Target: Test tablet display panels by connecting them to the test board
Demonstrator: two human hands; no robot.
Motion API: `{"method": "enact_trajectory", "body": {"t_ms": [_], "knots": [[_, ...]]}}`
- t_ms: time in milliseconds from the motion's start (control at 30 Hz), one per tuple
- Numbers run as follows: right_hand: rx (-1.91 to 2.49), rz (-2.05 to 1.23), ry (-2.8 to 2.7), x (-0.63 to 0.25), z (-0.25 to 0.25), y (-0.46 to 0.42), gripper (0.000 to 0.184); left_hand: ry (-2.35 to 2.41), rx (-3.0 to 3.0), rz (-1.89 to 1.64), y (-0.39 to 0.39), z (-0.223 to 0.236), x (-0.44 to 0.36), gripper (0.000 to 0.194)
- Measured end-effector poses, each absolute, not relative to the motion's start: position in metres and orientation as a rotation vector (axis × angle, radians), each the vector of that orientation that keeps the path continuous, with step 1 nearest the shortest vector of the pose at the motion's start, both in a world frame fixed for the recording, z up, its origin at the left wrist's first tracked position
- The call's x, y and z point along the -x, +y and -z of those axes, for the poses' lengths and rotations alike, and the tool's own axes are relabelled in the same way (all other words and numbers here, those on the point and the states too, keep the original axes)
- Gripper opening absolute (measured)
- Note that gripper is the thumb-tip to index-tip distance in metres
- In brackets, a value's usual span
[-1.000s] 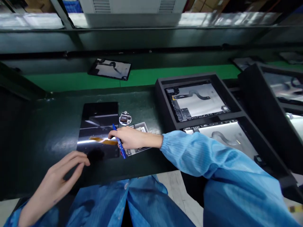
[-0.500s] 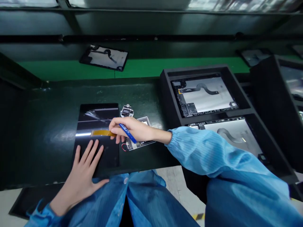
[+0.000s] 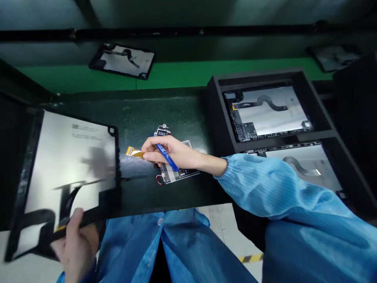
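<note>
My left hand (image 3: pixel 77 243) grips the lower edge of a tablet screen panel (image 3: pixel 53 157), thumb on its silver back. The panel is tilted up at the left, somewhat blurred, with a dark ribbon cable near its lower end. Between the thumb and fingers of my right hand (image 3: pixel 167 149) is an orange flex cable (image 3: pixel 134 153), its connector end pointing left. A blue pen (image 3: pixel 167 158) also rests in that hand, slanting across the palm side. Below and behind the hand lie a small circuit board (image 3: pixel 182 173) with a red wire and a metal tally counter (image 3: pixel 162 131), both partly hidden.
A black divided tray (image 3: pixel 216 114) at the right holds two more screen panels, silver backs up. Another panel (image 3: pixel 125 61) lies on the green strip (image 3: pixel 179 74) at the back. A further one (image 3: pixel 332 57) sits far right. The dark bench (image 3: pixel 100 106) ends before my lap.
My left hand has taken hold of the panel, which lay glossy side up on the bench, and raised it leftward, silver back now showing. My right hand keeps the cable and pen, off the panel.
</note>
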State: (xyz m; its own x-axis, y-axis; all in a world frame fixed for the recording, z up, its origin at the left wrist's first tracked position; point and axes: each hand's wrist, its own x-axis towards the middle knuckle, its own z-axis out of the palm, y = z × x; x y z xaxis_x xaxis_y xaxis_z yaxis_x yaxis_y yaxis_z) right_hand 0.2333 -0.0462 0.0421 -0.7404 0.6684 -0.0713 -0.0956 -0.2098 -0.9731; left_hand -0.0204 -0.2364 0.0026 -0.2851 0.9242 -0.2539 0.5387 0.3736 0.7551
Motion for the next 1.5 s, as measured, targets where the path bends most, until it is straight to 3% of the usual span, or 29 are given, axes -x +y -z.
{"method": "enact_trajectory", "body": {"t_ms": [100, 167, 367, 433, 500, 567, 700, 833, 1000, 1167, 1300, 1400, 1500], "knots": [[0.685, -2.012, -1.536, -0.234, -0.043, -0.046, 0.007, 1.824, -0.779, -1.050, -0.210, -0.008, -0.012, 0.050], [0.672, -2.060, -1.469, -0.234, -0.043, -0.046, 0.006, 1.683, -0.469, -1.091, -0.198, -0.011, -0.026, 0.040], [0.683, -2.100, -1.403, -0.233, -0.039, -0.046, 0.004, 1.251, 0.061, -0.887, -0.189, -0.014, -0.033, 0.030], [0.683, -2.081, -1.420, -0.233, -0.040, -0.047, 0.005, 1.073, 0.123, -0.718, -0.190, -0.013, -0.027, 0.046], [0.688, -2.061, -1.439, -0.234, -0.041, -0.047, 0.006, 0.887, 0.087, -0.556, -0.193, -0.013, -0.020, 0.066], [0.694, -2.038, -1.470, -0.234, -0.042, -0.048, 0.008, 0.761, -0.012, -0.409, -0.197, -0.017, -0.012, 0.074], [0.696, -1.974, -1.555, -0.234, -0.043, -0.048, 0.009, 0.882, -0.427, -0.274, -0.191, -0.038, 0.007, 0.064], [0.708, -1.946, -1.597, -0.234, -0.042, -0.047, 0.008, 1.526, -1.317, -0.456, -0.148, -0.052, 0.016, 0.035], [0.714, -1.915, -1.609, -0.233, -0.036, -0.043, 0.013, 1.810, -2.130, -0.341, -0.083, -0.035, 0.005, 0.046], [0.705, -1.895, -1.648, -0.234, -0.037, -0.042, 0.017, 1.452, -1.739, -0.286, -0.075, -0.046, 0.004, 0.028], [0.711, -1.855, -1.747, -0.236, -0.041, -0.044, 0.014, 1.010, -1.343, -0.385, -0.098, -0.064, 0.011, 0.045], [0.683, -1.791, -1.837, -0.237, -0.042, -0.045, 0.015, 1.077, -1.267, -0.479, -0.116, -0.068, 0.007, 0.058], [0.681, -1.714, -1.957, -0.237, -0.043, -0.046, 0.018, 1.231, -1.287, -0.480, -0.128, -0.066, -0.003, 0.040]]}}
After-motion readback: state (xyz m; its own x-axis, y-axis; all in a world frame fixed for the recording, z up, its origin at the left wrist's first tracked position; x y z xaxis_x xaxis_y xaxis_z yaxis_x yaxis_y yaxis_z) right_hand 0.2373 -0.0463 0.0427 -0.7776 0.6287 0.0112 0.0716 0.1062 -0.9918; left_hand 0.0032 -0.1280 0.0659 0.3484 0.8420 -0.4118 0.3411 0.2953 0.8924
